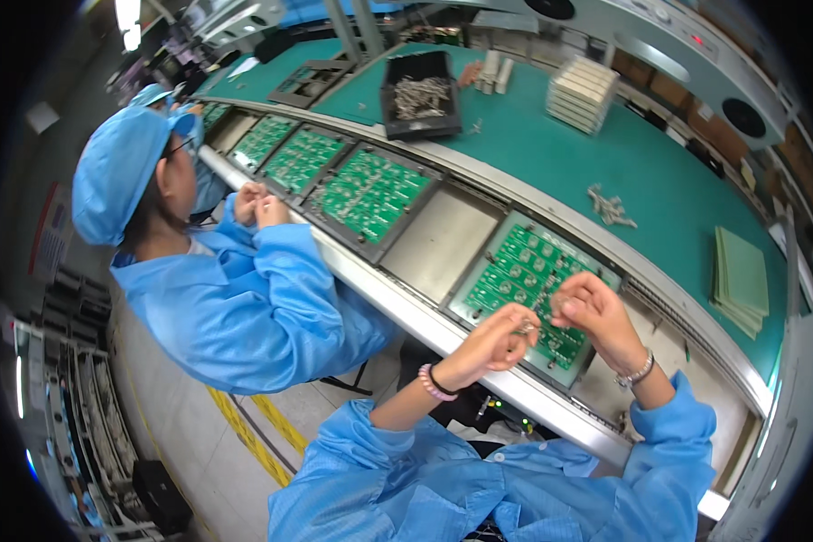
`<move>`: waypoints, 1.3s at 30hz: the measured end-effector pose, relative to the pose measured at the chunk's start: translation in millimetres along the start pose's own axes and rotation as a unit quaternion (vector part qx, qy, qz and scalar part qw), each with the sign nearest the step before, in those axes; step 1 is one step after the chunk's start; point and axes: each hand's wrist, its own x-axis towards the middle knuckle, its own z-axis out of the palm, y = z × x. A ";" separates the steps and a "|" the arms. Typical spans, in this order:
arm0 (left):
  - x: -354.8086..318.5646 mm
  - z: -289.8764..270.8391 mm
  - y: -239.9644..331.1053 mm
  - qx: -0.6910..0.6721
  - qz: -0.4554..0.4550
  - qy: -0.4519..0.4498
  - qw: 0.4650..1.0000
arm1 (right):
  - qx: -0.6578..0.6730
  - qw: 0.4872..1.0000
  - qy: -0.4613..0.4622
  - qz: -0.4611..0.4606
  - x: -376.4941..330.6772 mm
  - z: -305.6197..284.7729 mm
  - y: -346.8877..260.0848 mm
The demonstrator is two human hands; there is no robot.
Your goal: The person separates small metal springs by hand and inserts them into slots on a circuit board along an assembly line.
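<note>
**Apparently populating a circuit board (526, 273) by hand**

Holding a few small metallic parts (526, 328) in the curled fingers of the left hand (495, 341). Holding up the right hand (598, 313) just beside, apart from the left, with fingertips drawn toward the thumb; impossible to tell whether pinching a part. Directly beneath both, showing the circuit board flat in a pale fixture (462, 304). Probably singling out one part; next calling, likely, for turning it in the fingertips and lowering it squarely without brushing neighbouring components. Beyond the right hand, offering a loose heap of pieces (611, 208) on a green bench (524, 167). Left of the left hand, revealing another board (370, 191); farther ahead, a black bin (447, 113) of pieces.
</note>
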 end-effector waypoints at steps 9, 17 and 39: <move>-7.9 -15.2 19.3 0.058 0.033 -0.143 0.987 | -0.173 0.971 -0.078 -0.144 22.8 14.7 7.5; -13.3 -26.9 17.1 0.102 0.082 -0.116 0.985 | -0.353 0.903 -0.081 -0.232 21.5 34.9 3.3; -37.9 -57.5 -26.9 0.101 0.220 0.055 0.969 | -0.664 0.687 -0.042 -0.291 29.5 22.3 18.5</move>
